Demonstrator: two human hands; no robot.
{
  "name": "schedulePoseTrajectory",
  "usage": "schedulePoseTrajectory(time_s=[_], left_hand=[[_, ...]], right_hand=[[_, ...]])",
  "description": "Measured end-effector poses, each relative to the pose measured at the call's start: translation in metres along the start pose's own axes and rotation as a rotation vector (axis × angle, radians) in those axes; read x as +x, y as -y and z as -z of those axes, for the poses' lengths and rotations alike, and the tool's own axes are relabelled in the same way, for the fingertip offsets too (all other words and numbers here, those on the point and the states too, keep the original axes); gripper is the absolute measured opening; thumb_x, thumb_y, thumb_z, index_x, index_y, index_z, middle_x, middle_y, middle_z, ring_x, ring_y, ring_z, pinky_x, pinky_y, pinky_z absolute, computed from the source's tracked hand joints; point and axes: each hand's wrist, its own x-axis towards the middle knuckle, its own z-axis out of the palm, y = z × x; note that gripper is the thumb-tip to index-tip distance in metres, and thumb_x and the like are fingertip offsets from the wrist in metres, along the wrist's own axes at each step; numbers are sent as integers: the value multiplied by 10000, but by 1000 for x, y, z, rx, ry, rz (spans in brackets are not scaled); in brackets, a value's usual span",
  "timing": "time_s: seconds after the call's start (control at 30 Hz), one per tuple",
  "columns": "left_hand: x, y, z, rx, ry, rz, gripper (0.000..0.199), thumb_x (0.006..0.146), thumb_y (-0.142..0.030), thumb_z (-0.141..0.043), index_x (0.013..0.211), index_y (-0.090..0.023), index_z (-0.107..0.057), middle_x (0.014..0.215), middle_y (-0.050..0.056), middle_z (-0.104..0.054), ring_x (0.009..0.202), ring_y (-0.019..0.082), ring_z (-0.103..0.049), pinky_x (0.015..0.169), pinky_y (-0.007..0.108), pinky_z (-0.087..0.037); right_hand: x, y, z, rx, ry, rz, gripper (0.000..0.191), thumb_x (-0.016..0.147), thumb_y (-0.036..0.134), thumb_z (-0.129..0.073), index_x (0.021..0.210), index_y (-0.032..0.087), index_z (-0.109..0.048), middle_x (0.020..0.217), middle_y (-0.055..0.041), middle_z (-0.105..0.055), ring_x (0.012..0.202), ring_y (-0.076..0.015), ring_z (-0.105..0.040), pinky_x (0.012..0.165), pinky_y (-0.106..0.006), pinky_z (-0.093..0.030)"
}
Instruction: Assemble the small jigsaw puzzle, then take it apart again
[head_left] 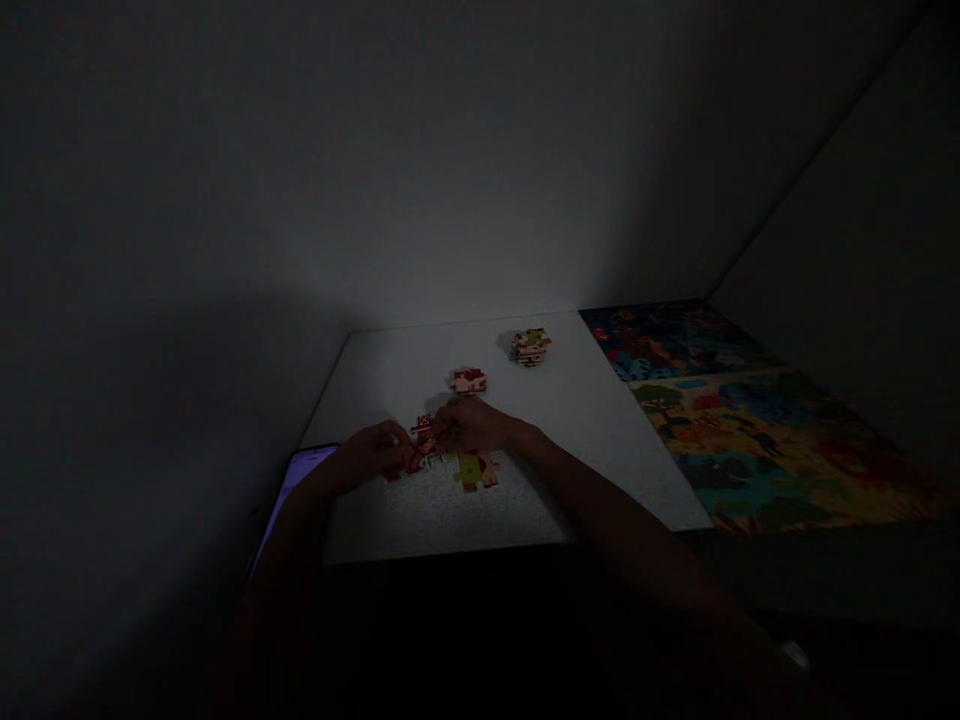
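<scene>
Red jigsaw puzzle pieces [422, 424] lie on a white board [600, 440] between my two hands. My left hand [373, 452] is closed, its fingertips pinched on a red piece at the left end of this group. From the right, my right hand [472, 424] reaches in with curled fingers that grip a piece at the group's other side; its fingertips are partly hidden. Just below my right hand lie a yellow-green puzzle piece [470, 470] and a pale one beside it. The light is dim, so small details are hard to make out.
Beyond my right hand sits a small stack of pinkish-red pieces [469, 380]. A taller stack of puzzle pieces [531, 346] stands farther back. Colourful picture panels [697, 425] cover the right side. A lit phone [296, 485] is by my left forearm. Walls rise behind and at the right.
</scene>
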Motion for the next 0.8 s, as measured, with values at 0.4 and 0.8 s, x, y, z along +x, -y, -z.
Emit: schedulePoseTrajectory(time_s=[0.4, 0.8], left_hand=[[-3, -20, 6, -38, -124, -77, 314, 804, -502, -582, 863, -194, -569, 657, 8, -666, 575, 146, -606, 538, 254, -431], [54, -76, 21, 55, -296, -375, 248, 807, -405, -619, 893, -174, -637, 715, 21, -696, 602, 139, -633, 586, 264, -510]], right_hand=[[-1, 5, 3, -45, 17, -17, 211, 790, 285, -763, 915, 127, -698, 841, -30, -653, 750, -129, -555, 682, -233, -356], [-1, 15, 1, -66, 15, 9, 178, 789, 265, -757, 911, 145, -712, 823, -30, -696, 748, -145, -612, 663, -232, -381]])
